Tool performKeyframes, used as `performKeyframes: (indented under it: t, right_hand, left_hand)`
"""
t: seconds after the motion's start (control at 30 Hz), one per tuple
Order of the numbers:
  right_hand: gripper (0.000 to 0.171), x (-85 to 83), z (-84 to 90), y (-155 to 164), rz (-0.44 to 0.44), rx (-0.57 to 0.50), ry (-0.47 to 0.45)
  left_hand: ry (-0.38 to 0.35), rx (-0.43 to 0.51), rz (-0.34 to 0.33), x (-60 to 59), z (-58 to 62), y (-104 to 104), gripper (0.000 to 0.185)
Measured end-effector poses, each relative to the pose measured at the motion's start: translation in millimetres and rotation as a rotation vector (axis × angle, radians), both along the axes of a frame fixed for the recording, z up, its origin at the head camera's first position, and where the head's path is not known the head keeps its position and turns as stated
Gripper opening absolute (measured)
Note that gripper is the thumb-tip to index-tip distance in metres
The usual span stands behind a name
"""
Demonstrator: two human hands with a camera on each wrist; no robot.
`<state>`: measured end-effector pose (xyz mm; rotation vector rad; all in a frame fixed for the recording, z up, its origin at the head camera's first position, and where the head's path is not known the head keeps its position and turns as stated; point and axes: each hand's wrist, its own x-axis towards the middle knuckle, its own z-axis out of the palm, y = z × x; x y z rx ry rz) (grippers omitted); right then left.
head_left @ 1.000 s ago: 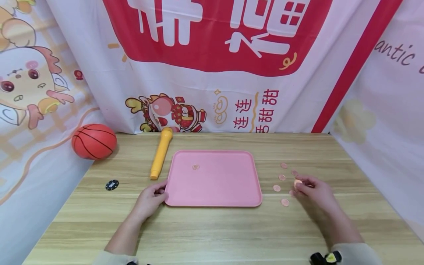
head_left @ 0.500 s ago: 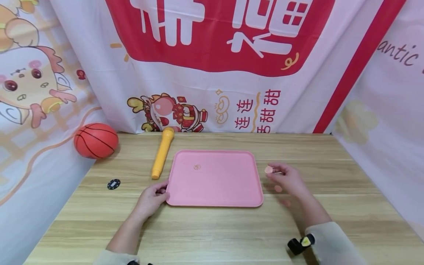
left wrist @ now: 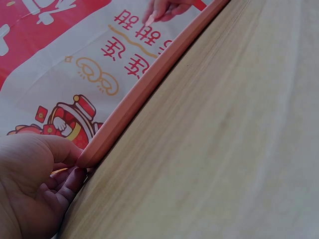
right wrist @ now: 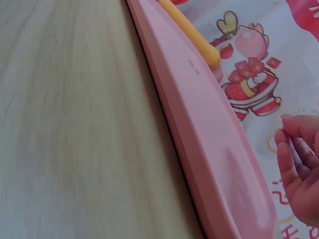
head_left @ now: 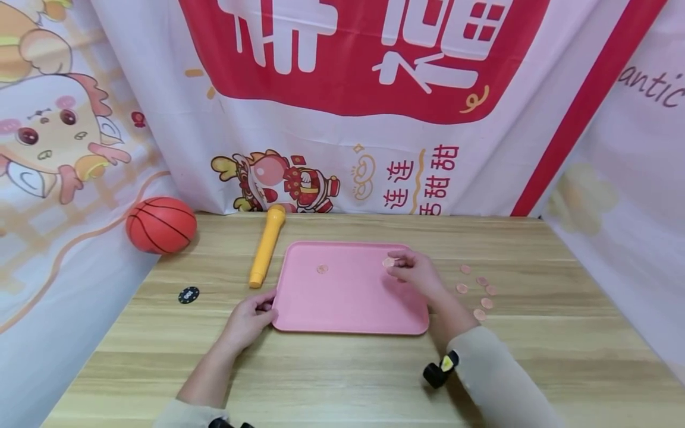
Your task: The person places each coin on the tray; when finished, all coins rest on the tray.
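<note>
While the right hand (head_left: 414,272) is hovering over the far right part of the pink tray (head_left: 348,315) in the head view, it is pinching a small copper-coloured coin (head_left: 388,262) at its fingertips. Another coin (head_left: 321,269) is already lying flat inside the tray, toward its far left. The left hand (head_left: 247,318) is gripping the tray's near left corner, fingers curled at the rim. Five loose coins (head_left: 480,291) are sitting on the tabletop just right of the tray. A basketball (head_left: 160,224), a yellow toy microphone (head_left: 266,245) and a black chip (head_left: 188,294) are lying toward the far left corner.

Left wrist view: thumb over and fingers under the tray rim (left wrist: 149,84), the left hand (left wrist: 35,189) is holding it. Judgement: any lift or tug here is likely tilting the tray and sliding the resting coin.

Right wrist view: the right hand's fingers (right wrist: 299,169) are curled beyond the tray wall (right wrist: 199,144); the pinched coin is not showing here. Judgement: released on edge, it risks rolling or bouncing over the low rim onto the tabletop.
</note>
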<state>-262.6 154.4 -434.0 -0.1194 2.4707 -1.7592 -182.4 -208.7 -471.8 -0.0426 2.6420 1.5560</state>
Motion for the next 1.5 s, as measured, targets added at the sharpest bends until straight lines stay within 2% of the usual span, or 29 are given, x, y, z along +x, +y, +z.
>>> performKeyframes:
  t: [0.13,0.33,0.5,0.7,1.13,1.5]
  right_hand:
    - [0.042,-10.0,-7.4,-23,0.005,0.035,-0.007]
    - [0.041,-18.3,-21.6,-57,-0.026,0.028,-0.084]
    - [0.038,-27.0,-31.9,-82,-0.028,0.022,-0.066]
    - [0.034,-33.8,-35.9,-104,-0.002,0.087,-0.051]
    - [0.027,-33.1,-27.9,-119,0.023,0.284,-0.062]
    - [0.029,-33.5,-26.3,-120,0.017,0.331,-0.092]
  left_hand:
    - [-0.018,0.000,0.007,-0.4,0.8,0,0.050]
    - [-0.009,-0.001,-0.001,0.0,-0.1,0,0.050]
    - [-0.018,-0.003,0.007,0.8,0.3,1,0.050]
    - [-0.011,-0.002,0.005,2.3,1.7,2,0.049]
    - [-0.014,0.007,0.018,1.4,0.7,1,0.049]
    - [-0.016,0.014,0.020,2.8,3.1,2,0.049]
